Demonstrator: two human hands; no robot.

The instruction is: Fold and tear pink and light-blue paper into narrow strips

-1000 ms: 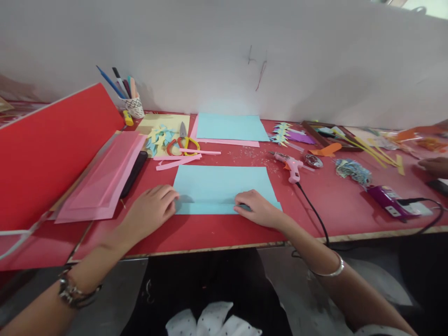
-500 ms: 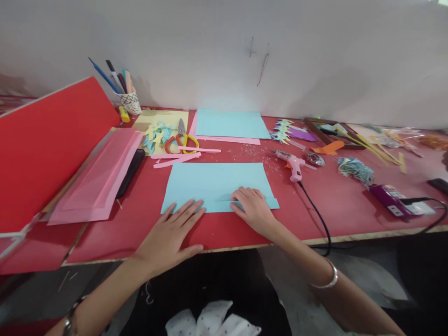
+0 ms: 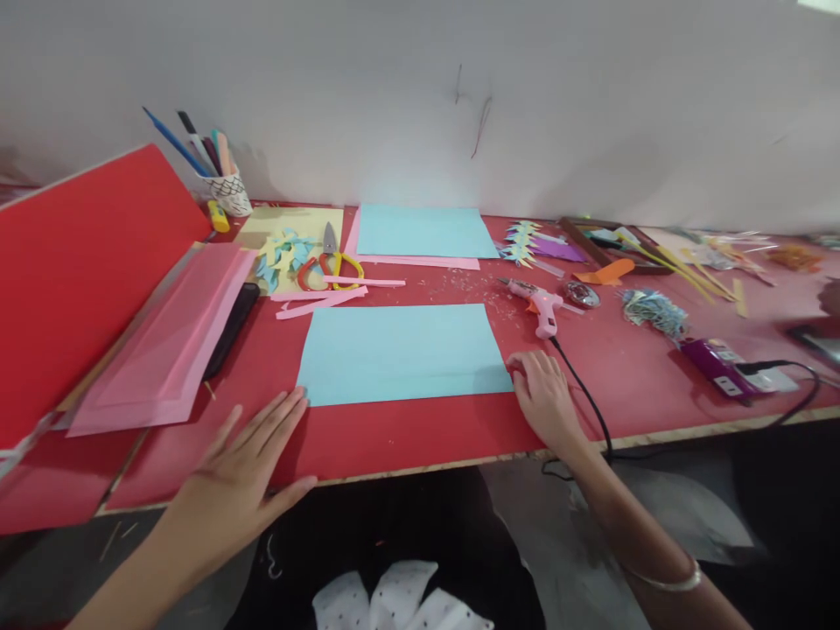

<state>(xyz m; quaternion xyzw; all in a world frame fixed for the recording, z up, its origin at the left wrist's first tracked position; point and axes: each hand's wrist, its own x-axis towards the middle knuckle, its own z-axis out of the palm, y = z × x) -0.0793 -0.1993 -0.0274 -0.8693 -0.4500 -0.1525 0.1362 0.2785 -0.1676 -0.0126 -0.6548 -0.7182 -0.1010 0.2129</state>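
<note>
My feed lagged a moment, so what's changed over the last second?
The left hand has drawn back left to the near left corner of the blue sheet; the right hand has moved right to its near right corner. The folded strip along its near edge no longer shows. Glue gun and scissors stayed put.

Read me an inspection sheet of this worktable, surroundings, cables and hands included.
Surface: red tabletop, speckled beside the pink glue gun.
Work things: light-blue paper sheet near the front edge.
Clutter: scissors and pink paper strips behind the sheet.
Hands: left hand spread at the sheet's near left corner; right hand at its near right corner.
Cables: black cord drops from glue gun over front edge; black plug at purple socket box.
Surroundings: pale wall behind the table.
</note>
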